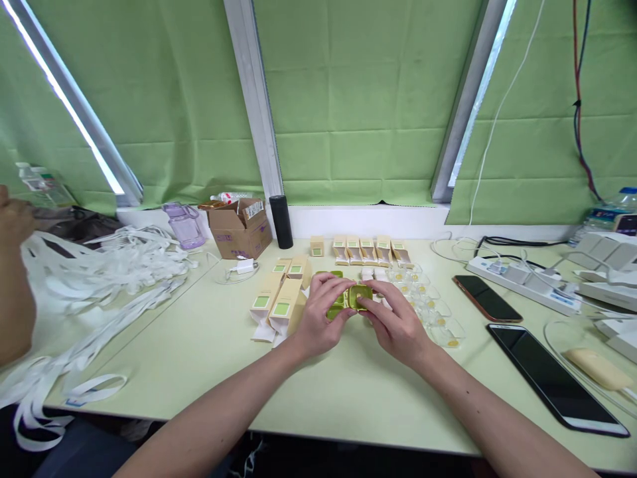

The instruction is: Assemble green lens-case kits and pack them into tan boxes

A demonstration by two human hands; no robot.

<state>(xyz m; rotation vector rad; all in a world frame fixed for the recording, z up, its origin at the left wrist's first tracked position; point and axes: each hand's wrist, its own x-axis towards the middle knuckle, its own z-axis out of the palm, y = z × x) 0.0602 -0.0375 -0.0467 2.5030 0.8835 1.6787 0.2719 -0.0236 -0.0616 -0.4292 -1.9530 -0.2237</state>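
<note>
Between both hands is a small, shiny olive-green square case [359,297]. My left hand [321,311] grips its left side with thumb and fingers. From the other side, my right hand [398,320] pinches its right edge, a fingertip near the inner face. Further green pieces [336,311] show behind my left fingers, partly hidden. Left of that hand lie several cream cartons [287,307] with green squares and open flaps. Beside my right hand, several clear plastic pieces [440,318] with yellow spots are set in rows, near small white pieces [374,273].
More cream cartons [368,251] stand at the back. A cardboard box [241,229], black cylinder [281,222] and purple bottle [184,226] line the wall. White straps [114,265] heap at left, by another person's arm [14,285]. Phones [552,378] and a power strip [522,282] lie right.
</note>
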